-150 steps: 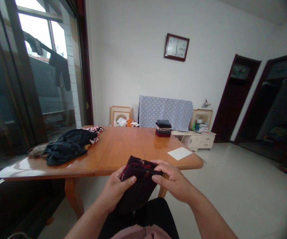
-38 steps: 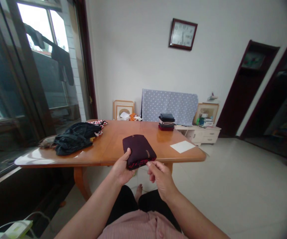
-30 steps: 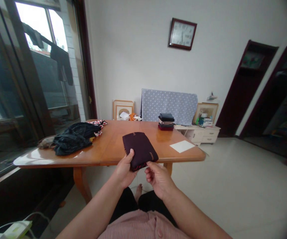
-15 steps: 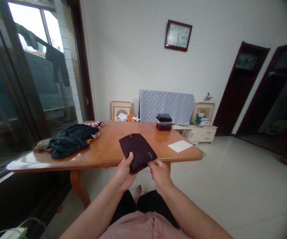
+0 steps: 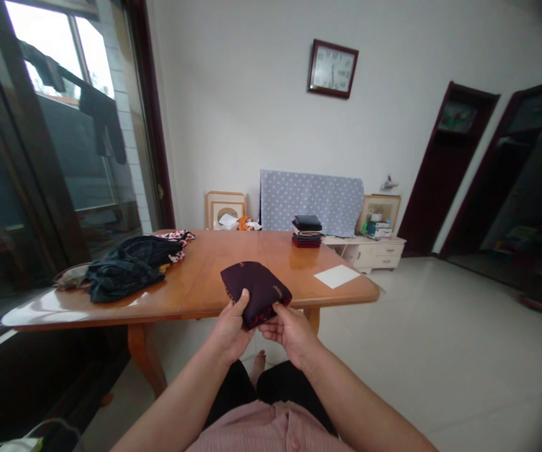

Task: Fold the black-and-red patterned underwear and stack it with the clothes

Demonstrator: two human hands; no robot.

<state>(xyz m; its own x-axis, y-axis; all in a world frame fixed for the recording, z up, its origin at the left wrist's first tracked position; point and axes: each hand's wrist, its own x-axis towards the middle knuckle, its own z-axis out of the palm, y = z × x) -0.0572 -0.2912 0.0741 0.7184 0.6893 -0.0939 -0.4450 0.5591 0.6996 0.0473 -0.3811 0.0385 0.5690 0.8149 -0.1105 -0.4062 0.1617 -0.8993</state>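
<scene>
The left hand (image 5: 234, 326) and right hand (image 5: 290, 328) each have a snug grip on the dark folded cloth (image 5: 255, 289), which points away, toward the worktop (image 5: 205, 257).

Hands: two, one left hand (image 5: 233, 331) and one right hand (image 5: 294, 331). Folded dark cloth (image 5: 256, 285) between them: one. Bare foot (image 5: 259, 363): one. Table (image 5: 224, 263): one, two table legs (image 5: 143, 358) showing. On it: one clothes heap (image 5: 125, 267), pieces uncountable; one folded stack (image 5: 307, 232), several layers, exact number unclear; one white sheet (image 5: 337, 276). Wall clock (image 5: 333, 69): one. Polka-dot cover (image 5: 313, 198): one. Picture frames: one right frame (image 5: 394, 206); left frame (image 5: 209, 210) may be one or two, overlapping. White cabinet (image 5: 365, 256): one, two drawers (image 5: 390, 260) visible. Hanging garments (image 5: 104, 122) past the glass: at least two.
</scene>
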